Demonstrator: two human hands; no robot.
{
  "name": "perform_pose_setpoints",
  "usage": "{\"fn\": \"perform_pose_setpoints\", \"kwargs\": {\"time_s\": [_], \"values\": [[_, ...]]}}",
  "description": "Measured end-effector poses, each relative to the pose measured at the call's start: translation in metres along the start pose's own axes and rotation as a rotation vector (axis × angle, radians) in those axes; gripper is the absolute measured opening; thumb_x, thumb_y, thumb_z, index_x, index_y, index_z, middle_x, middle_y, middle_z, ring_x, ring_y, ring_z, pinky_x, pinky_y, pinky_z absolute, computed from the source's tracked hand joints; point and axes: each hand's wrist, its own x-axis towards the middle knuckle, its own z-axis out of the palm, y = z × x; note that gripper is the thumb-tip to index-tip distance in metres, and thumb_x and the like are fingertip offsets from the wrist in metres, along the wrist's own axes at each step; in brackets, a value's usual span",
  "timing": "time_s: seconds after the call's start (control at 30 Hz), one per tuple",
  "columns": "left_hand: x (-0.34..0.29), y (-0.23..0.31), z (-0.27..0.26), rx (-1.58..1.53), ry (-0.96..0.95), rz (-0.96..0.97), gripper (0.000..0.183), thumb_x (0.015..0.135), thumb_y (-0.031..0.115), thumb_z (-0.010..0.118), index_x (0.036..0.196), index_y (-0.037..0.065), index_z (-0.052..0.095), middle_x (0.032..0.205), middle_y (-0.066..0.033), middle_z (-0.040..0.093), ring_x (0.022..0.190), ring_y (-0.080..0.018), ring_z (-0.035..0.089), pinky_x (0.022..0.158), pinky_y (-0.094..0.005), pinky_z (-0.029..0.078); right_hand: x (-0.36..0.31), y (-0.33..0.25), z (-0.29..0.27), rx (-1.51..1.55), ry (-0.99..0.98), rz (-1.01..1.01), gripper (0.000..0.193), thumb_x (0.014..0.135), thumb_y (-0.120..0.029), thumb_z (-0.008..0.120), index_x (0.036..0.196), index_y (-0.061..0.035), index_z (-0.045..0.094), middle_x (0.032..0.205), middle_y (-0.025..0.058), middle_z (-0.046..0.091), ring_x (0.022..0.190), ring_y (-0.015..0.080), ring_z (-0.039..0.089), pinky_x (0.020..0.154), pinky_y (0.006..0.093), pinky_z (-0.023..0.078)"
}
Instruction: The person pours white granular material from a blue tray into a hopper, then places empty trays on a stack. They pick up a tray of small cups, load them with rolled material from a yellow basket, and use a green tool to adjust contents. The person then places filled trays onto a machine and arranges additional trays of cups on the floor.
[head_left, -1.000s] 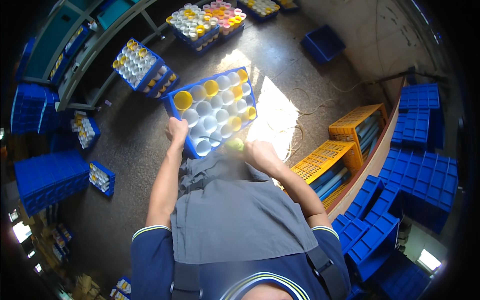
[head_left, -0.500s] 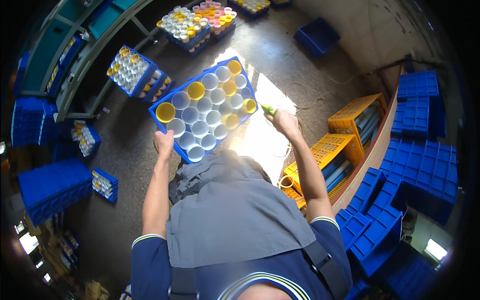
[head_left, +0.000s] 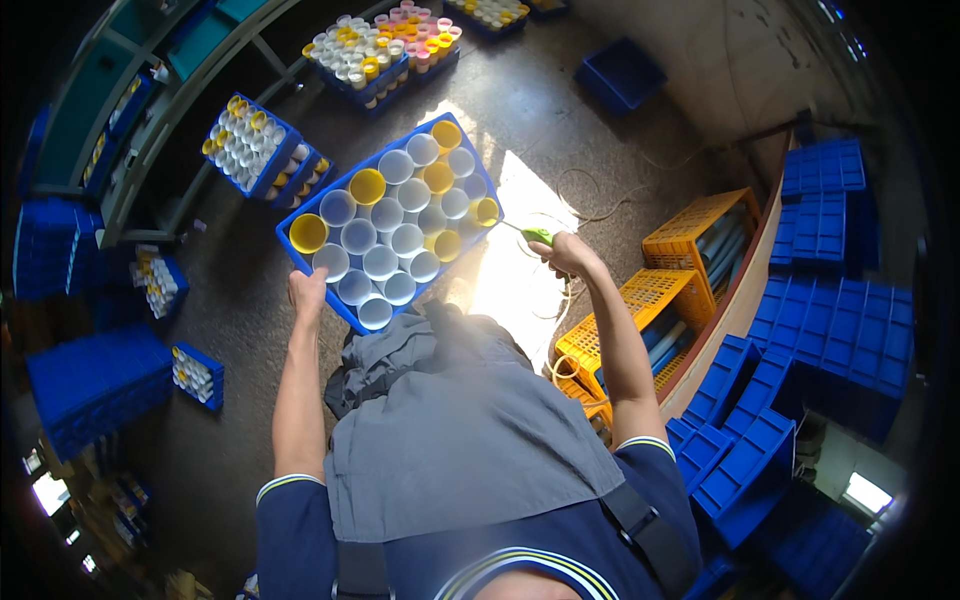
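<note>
A blue plastic crate (head_left: 480, 165) tilts in front of me, with several open round cups or tubes standing in it. Most are white cups (head_left: 358, 237); a few are yellow, such as the yellow cup (head_left: 308, 233) at the left corner. My left hand (head_left: 308, 292) grips the crate's near left edge, fingers hidden beneath it. In my right hand (head_left: 565, 252), closed round its handle, is a green air blow gun (head_left: 538, 237). Its thin metal nozzle points left at the crate's right corner, by a yellow cup there.
Filled crates (head_left: 250, 150) stand on the floor at the upper left. Orange baskets (head_left: 632, 318) holding grey-blue tubes sit at the right, beside stacked blue crates (head_left: 835, 320). A thin yellowish hose (head_left: 590, 215) loops over the floor. A lone blue crate (head_left: 620, 75) lies far right.
The crate has moved slightly left and nearer. Between it and my right hand the gap has widened, and more of the blow gun and its nozzle shows.
</note>
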Motion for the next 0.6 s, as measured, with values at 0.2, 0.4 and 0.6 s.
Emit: {"fn": "perform_pose_setpoints", "kwargs": {"time_s": [0.2, 0.4, 0.6], "values": [[0.003, 0.010, 0.006, 0.021, 0.030, -0.017, 0.031, 0.073, 0.025, 0.069, 0.071, -0.005, 0.066, 0.067, -0.0216, 0.066, 0.069, -0.0324, 0.069, 0.067, -0.0429, 0.050, -0.017, -0.014, 0.017, -0.020, -0.065, -0.084, 0.059, 0.093, -0.052, 0.058, 0.085, 0.0061, 0.066, 0.066, 0.0107, 0.064, 0.055, 0.0212, 0.064, 0.047, 0.0323, 0.051], [0.027, 0.011, 0.026, 0.102, 0.021, -0.067, 0.031, 0.073, 0.026, 0.067, 0.075, -0.005, 0.069, 0.074, -0.0241, 0.068, 0.077, -0.0382, 0.070, 0.073, -0.0449, 0.052, -0.046, -0.051, 0.035, -0.139, -0.130, -0.220, 0.064, 0.089, -0.060, 0.055, 0.077, 0.0014, 0.068, 0.062, 0.0117, 0.065, 0.055, 0.0219, 0.067, 0.053, 0.0323, 0.055], [0.053, 0.020, 0.050, 0.206, 0.105, -0.149, 0.028, 0.071, 0.021, 0.062, 0.081, -0.004, 0.071, 0.085, -0.0210, 0.072, 0.086, -0.0356, 0.070, 0.077, -0.0424, 0.053, -0.078, -0.075, 0.033, -0.260, -0.162, -0.319, 0.059, 0.091, -0.056, 0.057, 0.080, 0.0005, 0.068, 0.064, 0.0127, 0.066, 0.060, 0.0280, 0.067, 0.059, 0.0382, 0.054]]}}
